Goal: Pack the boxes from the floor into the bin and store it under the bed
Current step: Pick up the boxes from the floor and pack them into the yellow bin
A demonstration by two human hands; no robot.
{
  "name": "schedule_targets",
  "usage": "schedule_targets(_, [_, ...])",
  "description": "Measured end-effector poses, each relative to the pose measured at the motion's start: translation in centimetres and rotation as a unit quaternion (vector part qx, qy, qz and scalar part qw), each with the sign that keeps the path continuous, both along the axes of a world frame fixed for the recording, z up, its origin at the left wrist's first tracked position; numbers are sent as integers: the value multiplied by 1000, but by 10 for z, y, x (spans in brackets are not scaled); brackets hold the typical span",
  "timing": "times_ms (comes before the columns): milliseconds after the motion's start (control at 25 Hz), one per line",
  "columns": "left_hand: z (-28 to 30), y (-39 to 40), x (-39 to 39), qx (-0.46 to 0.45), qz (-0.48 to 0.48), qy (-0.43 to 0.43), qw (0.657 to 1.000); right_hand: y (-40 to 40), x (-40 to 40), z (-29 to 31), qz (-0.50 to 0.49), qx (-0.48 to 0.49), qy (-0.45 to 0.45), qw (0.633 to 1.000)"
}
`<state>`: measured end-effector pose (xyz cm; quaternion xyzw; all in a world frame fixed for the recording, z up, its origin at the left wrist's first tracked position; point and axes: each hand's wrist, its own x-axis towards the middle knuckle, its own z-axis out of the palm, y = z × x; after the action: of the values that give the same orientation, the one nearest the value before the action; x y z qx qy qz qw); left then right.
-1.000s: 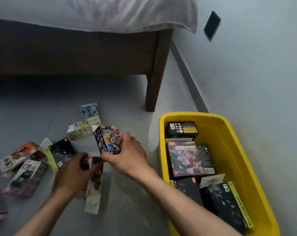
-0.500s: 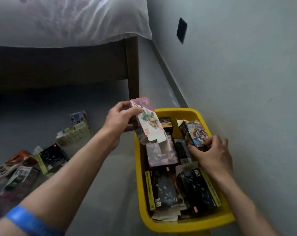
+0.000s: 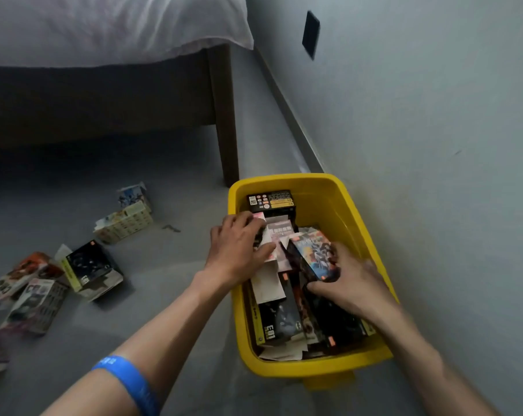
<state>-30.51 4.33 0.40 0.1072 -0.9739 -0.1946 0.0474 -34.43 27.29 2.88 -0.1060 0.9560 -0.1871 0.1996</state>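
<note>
A yellow bin (image 3: 338,187) stands on the floor by the wall, with several printed boxes inside. My left hand (image 3: 236,250) lies over the bin's left rim and presses a pink-and-white box (image 3: 279,235) down onto the pile. My right hand (image 3: 350,283) grips a colourful blue box (image 3: 315,255) inside the bin, tilted on the other boxes. A black box (image 3: 270,201) lies at the bin's far end. Several boxes remain on the floor at the left, among them a black one (image 3: 91,267) and a pale yellow one (image 3: 125,225).
The bed (image 3: 104,31) with a white sheet stands behind, its dark wooden leg (image 3: 224,115) just beyond the bin. Dark space opens under the bed frame. The wall (image 3: 434,145) with a skirting board runs close along the bin's right side.
Both hands have gone down into the bin. The pink-and-white box, held up above the rim before, now lies on the pile; the blue box has sunk lower too.
</note>
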Motion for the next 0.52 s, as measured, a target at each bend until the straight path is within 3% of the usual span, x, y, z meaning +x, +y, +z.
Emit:
schedule_targets(80, [-5,-4,5,-52,-18,-15,998,-10,-5,0,8,12,-68,998])
schedule_targets(280, [0,-5,1,-27,-27,-7,999,-52,-14,-6,8,-68,23,997])
schedule_targets(400, [-8,-11,10,-13,-35,0,999,-68,-21,-16,12,-176,19,984])
schedule_targets(520, [-14,-8,19,19,-35,-3,999,-79,-26,-29,-28,-224,48,973])
